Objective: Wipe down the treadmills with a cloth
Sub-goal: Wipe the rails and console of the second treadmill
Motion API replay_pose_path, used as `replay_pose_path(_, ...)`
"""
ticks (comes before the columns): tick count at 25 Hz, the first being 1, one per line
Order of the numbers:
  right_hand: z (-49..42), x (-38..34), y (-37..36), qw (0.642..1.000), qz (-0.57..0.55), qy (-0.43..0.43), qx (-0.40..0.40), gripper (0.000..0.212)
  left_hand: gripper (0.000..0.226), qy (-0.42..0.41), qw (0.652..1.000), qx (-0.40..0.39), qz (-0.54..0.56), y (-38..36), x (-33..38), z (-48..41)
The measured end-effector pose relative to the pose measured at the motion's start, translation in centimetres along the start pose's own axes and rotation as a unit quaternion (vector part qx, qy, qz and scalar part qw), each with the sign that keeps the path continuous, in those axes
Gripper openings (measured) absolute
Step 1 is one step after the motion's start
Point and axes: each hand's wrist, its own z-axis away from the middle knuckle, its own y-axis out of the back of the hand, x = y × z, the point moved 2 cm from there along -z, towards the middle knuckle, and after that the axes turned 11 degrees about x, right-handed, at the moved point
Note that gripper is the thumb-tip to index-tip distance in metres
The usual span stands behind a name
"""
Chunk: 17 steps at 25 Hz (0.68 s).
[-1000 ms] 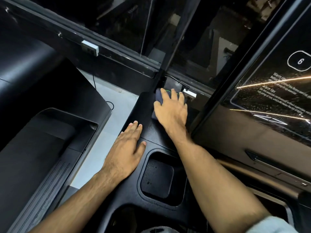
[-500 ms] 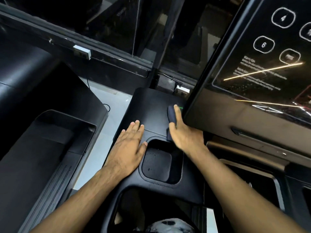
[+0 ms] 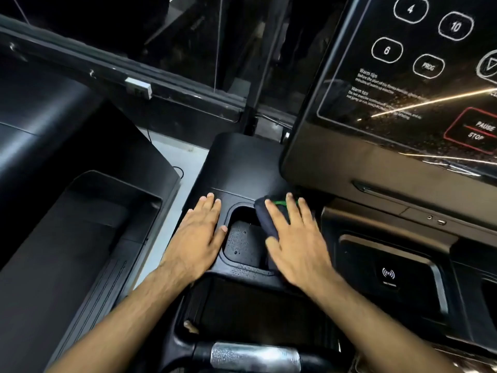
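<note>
1. Closest to the camera is a shiny metal grip (image 3: 255, 356) on a black handlebar, at the bottom of the view.
2. Two bare arms reach forward from the bottom edge.
3. The left hand (image 3: 196, 235) lies flat on the black treadmill console (image 3: 242, 162). Its fingers are straight and close together, and it holds nothing. It rests just left of the cup holder (image 3: 242, 243), with the thumb at the holder's edge.
4. The right hand (image 3: 295, 243) is spread flat too, with its fingers straight and a little apart. It presses down on a dark cloth (image 3: 266, 219). It does not curl around the cloth.
5. The cloth sits at the right edge of the cup holder, partly under the hand. A bit of green shows near the fingertips.
6. Small drops dot the bottom of the cup holder.
7. To the right is a tray with a small wireless sign (image 3: 388, 274).
8. Farther up on the right stands the glossy control panel (image 3: 403, 90), with the numbers 4, 6 and 10 and a red PAUSE STOP button (image 3: 478, 130).
9. To the left is another black treadmill (image 3: 67, 211), with pale floor (image 3: 177, 160) between the two machines.
</note>
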Motion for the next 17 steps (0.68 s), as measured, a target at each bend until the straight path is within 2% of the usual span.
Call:
replay_pose_path(2,-1.8,1.9,0.9,0.997,-0.017,-0.071,0.001,0.079,0.061,0.007,1.000,0.007,-0.006,-0.2,0.1,0.6)
replay_pose_path(4,-0.8,0.8,1.1,0.992,-0.020,-0.120,-0.045,0.076,0.061,0.022,1.000,0.005,-0.009,-0.3,0.6,1.3)
replay_pose_path(7,4.2,-2.1,1.3,0.998,-0.021,-0.048,-0.042,0.079,0.060,0.037,0.999,0.017,-0.007,-0.2,1.1,2.3)
replay_pose_path(8,4.1,-1.1,1.4,0.997,-0.042,-0.058,-0.033,0.078,0.060,0.041,0.999,0.018,-0.010,-0.2,1.3,2.8)
replay_pose_path(11,3.8,0.7,2.2,0.980,-0.080,-0.180,-0.034,0.079,0.060,0.058,0.998,0.022,-0.027,0.0,1.9,5.2)
replay_pose_path(12,5.0,-0.2,2.1,0.983,-0.077,-0.163,-0.036,0.080,0.060,0.059,0.997,0.025,-0.032,0.1,2.0,6.1)
replay_pose_path(14,8.5,-2.4,1.8,0.994,-0.060,-0.074,-0.045,0.081,0.059,0.058,0.997,0.027,-0.037,0.2,2.0,7.3)
replay_pose_path(15,8.7,-2.2,1.8,0.995,-0.069,-0.063,-0.044,0.080,0.058,0.060,0.997,0.027,-0.036,0.2,1.9,7.7)
replay_pose_path(17,7.5,-0.4,2.1,0.987,-0.095,-0.126,-0.042,0.079,0.057,0.076,0.996,0.030,-0.029,0.4,1.7,8.6)
